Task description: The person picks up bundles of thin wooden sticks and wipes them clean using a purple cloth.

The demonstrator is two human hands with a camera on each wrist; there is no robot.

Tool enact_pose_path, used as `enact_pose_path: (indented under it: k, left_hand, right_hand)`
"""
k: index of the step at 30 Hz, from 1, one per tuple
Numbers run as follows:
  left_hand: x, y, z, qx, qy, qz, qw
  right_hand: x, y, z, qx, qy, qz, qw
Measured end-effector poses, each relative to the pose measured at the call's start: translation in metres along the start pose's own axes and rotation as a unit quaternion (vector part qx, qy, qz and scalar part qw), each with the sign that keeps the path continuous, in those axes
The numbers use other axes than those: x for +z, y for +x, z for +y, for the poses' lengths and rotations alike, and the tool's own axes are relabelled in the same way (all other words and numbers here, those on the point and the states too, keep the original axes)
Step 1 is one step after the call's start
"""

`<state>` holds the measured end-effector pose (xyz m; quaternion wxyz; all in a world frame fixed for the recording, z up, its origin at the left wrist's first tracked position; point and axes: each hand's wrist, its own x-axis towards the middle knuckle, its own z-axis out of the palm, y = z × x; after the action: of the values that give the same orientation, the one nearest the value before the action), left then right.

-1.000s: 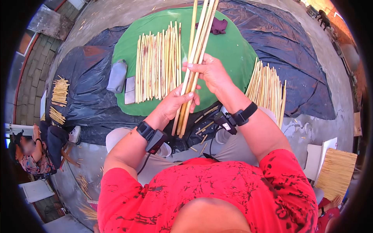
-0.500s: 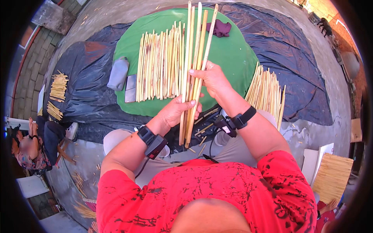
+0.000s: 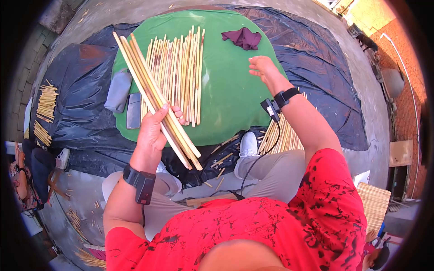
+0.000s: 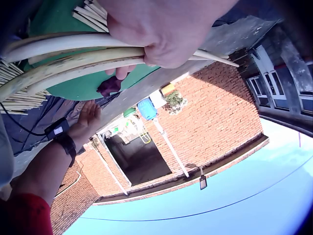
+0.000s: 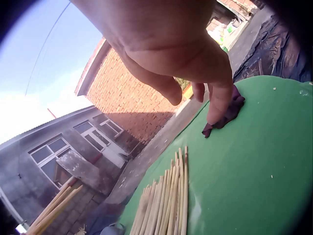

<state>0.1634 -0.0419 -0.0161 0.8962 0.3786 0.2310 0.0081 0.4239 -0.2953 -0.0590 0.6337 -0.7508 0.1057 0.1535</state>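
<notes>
My left hand [image 3: 153, 128] grips a bundle of long pale sticks [image 3: 143, 74], thumb across the top. The bundle slants from upper left down toward my knees, over part of a row of similar sticks [image 3: 183, 77] laid side by side on a green-covered round table [image 3: 230, 104]. In the left wrist view the held sticks [image 4: 73, 73] run under the palm. My right hand [image 3: 267, 72] is off to the right above the table, fingers loosely extended and holding nothing. A crumpled dark purple cloth [image 3: 244, 38] lies beyond it; in the right wrist view fingers overlap that cloth [image 5: 230, 112].
A grey pouch [image 3: 118, 92] and a dark phone-like slab [image 3: 133, 110] sit left of the row. More sticks [image 3: 282, 135] are piled by my right knee. Black plastic sheeting [image 3: 68, 104] surrounds the table. Another person [image 3: 22, 180] sits at far left.
The right hand has let go of the sticks and moved right, toward the purple cloth. The left hand has carried the bundle left and tilted it, its far end now over the pouch side.
</notes>
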Motion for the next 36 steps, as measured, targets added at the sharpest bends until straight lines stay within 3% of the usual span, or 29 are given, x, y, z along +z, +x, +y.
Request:
enact_pose_path:
  k: [1,4,5,6,10,12,13,15,18,21,24,25,26,30,31,32,34,36]
  left_hand:
    - [-0.006,0.001,0.001,0.008,-0.01,0.011,1.0]
    - [-0.015,-0.001,0.006,0.001,0.052,0.078,0.996]
    - [-0.023,0.0,0.006,-0.001,0.074,0.094,0.993]
    - [-0.028,0.0,0.008,-0.004,0.079,0.089,0.993]
    - [-0.036,-0.004,0.011,-0.033,0.099,0.131,0.986]
    - [-0.034,-0.006,0.012,-0.046,0.098,0.134,0.985]
    - [-0.032,-0.006,0.012,-0.044,0.098,0.142,0.984]
    - [-0.029,-0.006,0.012,-0.042,0.102,0.154,0.982]
    - [-0.028,-0.004,0.013,-0.054,0.092,0.158,0.982]
    - [-0.026,-0.004,0.015,-0.051,0.092,0.147,0.984]
    - [-0.018,-0.003,0.017,-0.044,0.088,0.134,0.986]
    - [-0.014,-0.004,0.014,-0.036,0.078,0.112,0.99]
    - [-0.014,-0.008,0.016,-0.027,0.078,0.103,0.991]
    - [-0.009,-0.017,0.015,-0.028,0.068,0.088,0.993]
    - [-0.009,-0.019,0.013,-0.027,0.079,0.06,0.995]
    - [-0.011,-0.021,0.011,-0.016,0.09,0.044,0.995]
    - [-0.009,-0.02,0.006,-0.015,0.086,0.015,0.996]
    - [-0.006,-0.024,0.009,-0.011,0.103,0.018,0.994]
  right_hand:
    - [-0.002,0.021,0.0,0.001,-0.009,-0.006,1.0]
    - [-0.006,0.093,0.015,-0.049,-0.227,0.08,0.969]
    - [-0.006,0.116,0.024,-0.071,-0.292,0.101,0.948]
    - [-0.002,0.12,0.02,-0.107,-0.415,0.114,0.896]
    - [0.01,0.185,0.049,-0.158,-0.454,0.146,0.865]
    - [0.015,0.207,0.065,-0.234,-0.477,0.178,0.828]
    - [0.019,0.214,0.074,-0.229,-0.478,0.17,0.831]
    - [0.02,0.22,0.087,-0.225,-0.571,0.146,0.776]
    - [0.022,0.21,0.077,-0.212,-0.599,0.147,0.758]
    - [0.018,0.223,0.084,-0.254,-0.533,0.147,0.794]
    - [0.028,0.214,0.094,-0.243,-0.604,0.111,0.751]
    - [0.032,0.182,0.071,-0.127,-0.513,0.005,0.849]
    - [0.04,0.14,0.056,-0.003,-0.391,-0.113,0.913]
    - [0.041,0.072,0.043,0.007,-0.39,-0.206,0.897]
    - [0.049,0.047,0.052,-0.174,-0.496,-0.127,0.841]
    - [0.054,0.031,0.058,-0.353,-0.57,-0.032,0.741]
    - [0.059,0.03,0.099,-0.272,-0.646,-0.103,0.706]
    - [0.058,0.027,0.106,-0.343,-0.615,-0.075,0.706]
